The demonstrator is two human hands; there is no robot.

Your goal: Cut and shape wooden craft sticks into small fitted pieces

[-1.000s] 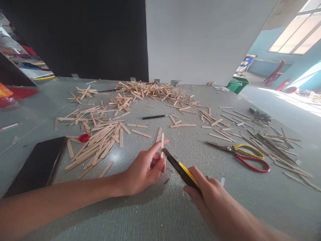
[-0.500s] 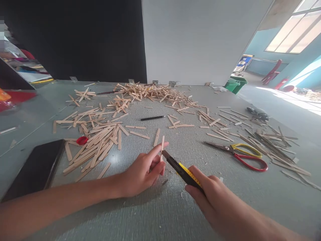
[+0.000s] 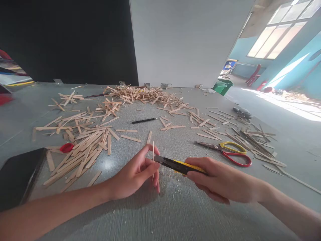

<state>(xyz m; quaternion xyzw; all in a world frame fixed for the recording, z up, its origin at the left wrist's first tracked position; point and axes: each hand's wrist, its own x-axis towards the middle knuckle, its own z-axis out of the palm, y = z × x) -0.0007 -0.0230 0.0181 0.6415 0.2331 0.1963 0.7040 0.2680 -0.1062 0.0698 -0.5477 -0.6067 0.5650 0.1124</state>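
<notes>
Between the fingers and thumb of my left hand (image 3: 137, 172) a thin wooden stick (image 3: 153, 150) is held upright, its narrow edge towards me. My right hand (image 3: 213, 177) grips a black and yellow utility knife (image 3: 173, 164), which points left. The tip of the knife meets the stick just above my left thumb; whether it cuts into the wood is too small to tell. Just beyond my left hand another flat stick (image 3: 149, 137) lies on the grey table (image 3: 175, 214).
Loose sticks (image 3: 82, 150) and a red ring (image 3: 66, 147) lie left, beside a black flat object (image 3: 20, 177). A stick pile (image 3: 145, 93) lines the back panels. A black pen (image 3: 144, 121) lies mid-table. Scissors (image 3: 230, 150) and wood strips (image 3: 260, 147) lie right.
The view has turned right, so the table items sit further left. My right hand has rolled and the knife lies flatter. The stick in my left hand now shows its narrow edge.
</notes>
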